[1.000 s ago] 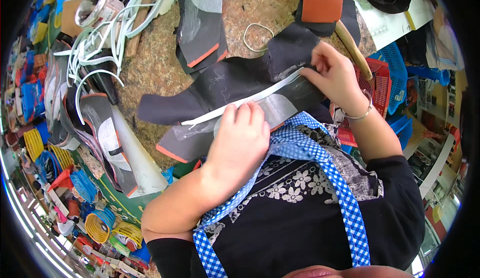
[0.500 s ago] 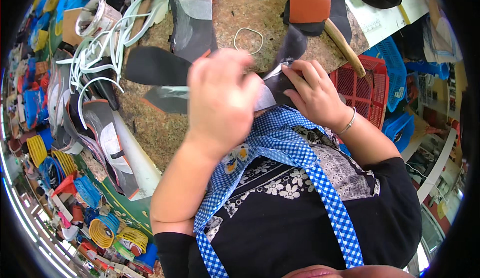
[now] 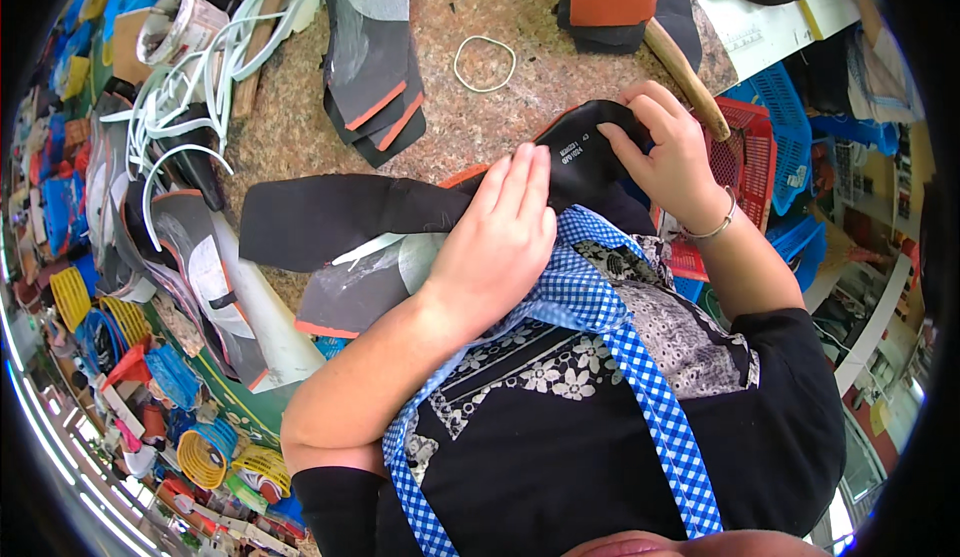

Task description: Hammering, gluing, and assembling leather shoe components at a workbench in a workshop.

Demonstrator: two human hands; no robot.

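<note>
A long black insole [image 3: 575, 147] with small print at its right end lies across the near edge of the table. My left hand [image 3: 500, 242] rests on it, fingers stretched out and side by side, palm down. At the insole's far right edge, my right hand [image 3: 655, 147] grips it between thumb and curled fingers. A black sole-shaped piece [image 3: 335, 222] stretches out left of my left hand; whether it is joined to the insole is hidden. Under it, a grey insole [image 3: 365, 292] with an orange edge and a pale patch shows partly.
Stacked grey insoles [image 3: 370, 57] lie at the far middle, beside a rubber band [image 3: 485, 64]. Far right are an orange-brown piece [image 3: 615, 2], a wooden handle [image 3: 685, 77] and a red basket [image 3: 745, 157]. White strips [image 3: 190, 107] and a white tub [image 3: 180, 27] stand left.
My left hand, raised and blurred before, has come down flat on the black insole. My right hand has moved up and right along it. The insole now lies with its printed face up.
</note>
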